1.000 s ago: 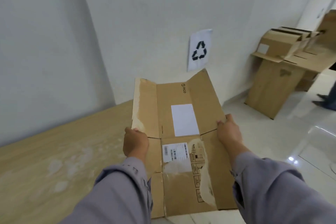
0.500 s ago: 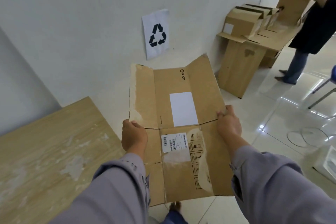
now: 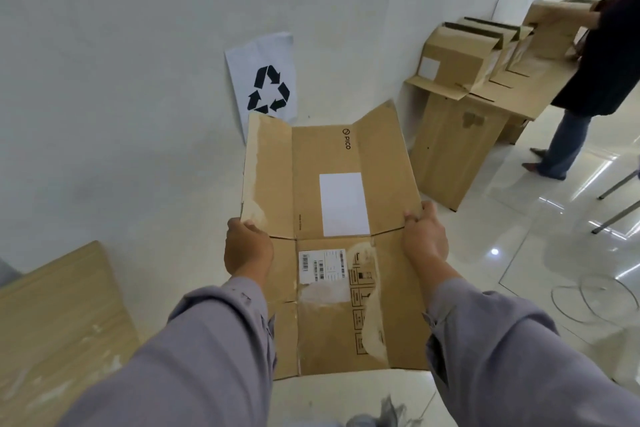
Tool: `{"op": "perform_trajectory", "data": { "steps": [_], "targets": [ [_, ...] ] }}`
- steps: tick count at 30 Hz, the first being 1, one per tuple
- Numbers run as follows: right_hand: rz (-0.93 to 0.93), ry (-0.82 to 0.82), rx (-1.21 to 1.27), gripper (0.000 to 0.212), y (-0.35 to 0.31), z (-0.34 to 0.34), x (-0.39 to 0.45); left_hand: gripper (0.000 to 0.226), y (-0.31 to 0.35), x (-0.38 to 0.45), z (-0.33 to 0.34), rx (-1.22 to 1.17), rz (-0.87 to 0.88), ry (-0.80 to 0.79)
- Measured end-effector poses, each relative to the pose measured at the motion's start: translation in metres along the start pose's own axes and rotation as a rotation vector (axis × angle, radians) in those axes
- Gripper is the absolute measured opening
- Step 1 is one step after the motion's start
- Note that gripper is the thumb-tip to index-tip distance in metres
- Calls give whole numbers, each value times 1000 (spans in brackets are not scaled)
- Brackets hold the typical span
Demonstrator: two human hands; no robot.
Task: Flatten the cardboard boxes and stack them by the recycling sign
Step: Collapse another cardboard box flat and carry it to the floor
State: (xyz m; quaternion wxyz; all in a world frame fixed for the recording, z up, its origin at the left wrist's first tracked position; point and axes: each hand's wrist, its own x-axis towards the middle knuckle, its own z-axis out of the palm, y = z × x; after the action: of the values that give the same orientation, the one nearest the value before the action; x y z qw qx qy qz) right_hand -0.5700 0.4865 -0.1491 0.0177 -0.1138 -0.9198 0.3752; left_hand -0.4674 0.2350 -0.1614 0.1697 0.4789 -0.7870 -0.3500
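At frame centre, the flattened cardboard box (image 3: 332, 236) lies opened out, brown, with torn tape scars, a blank white label, a barcode sticker and a "PICO" mark. The left hand (image 3: 247, 250) grips its left edge, the right hand (image 3: 424, 241) its right edge. The recycling sign (image 3: 265, 80) leans against the wall just above it.

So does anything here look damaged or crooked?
Yes. The flattened brown cardboard box held by the left hand and right hand has pale torn patches where tape peeled off, and the white paper recycling sign hangs tilted on the wall.
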Motion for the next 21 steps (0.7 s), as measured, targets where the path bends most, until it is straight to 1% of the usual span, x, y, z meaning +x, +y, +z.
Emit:
{"op": "perform_trajectory", "data": {
  "steps": [4,11,15,18,21],
  "targets": [
    [-6,-4,-4,24,-5,1,43,33,28,11,25,7,-25,-7],
    [-117,-104,-14,29,-5,9,130,35,61,29,72,0,-96,8],
    [-236,-186,17,29,1,16,187,35,77,26,110,-41,-195,62],
    [-301,-259,5,27,7,21,232,34,87,10,144,-55,-281,125],
    [-360,-309,-28,30,12,28,269,34,95,-9,177,-84,-385,176]
  ]
}}
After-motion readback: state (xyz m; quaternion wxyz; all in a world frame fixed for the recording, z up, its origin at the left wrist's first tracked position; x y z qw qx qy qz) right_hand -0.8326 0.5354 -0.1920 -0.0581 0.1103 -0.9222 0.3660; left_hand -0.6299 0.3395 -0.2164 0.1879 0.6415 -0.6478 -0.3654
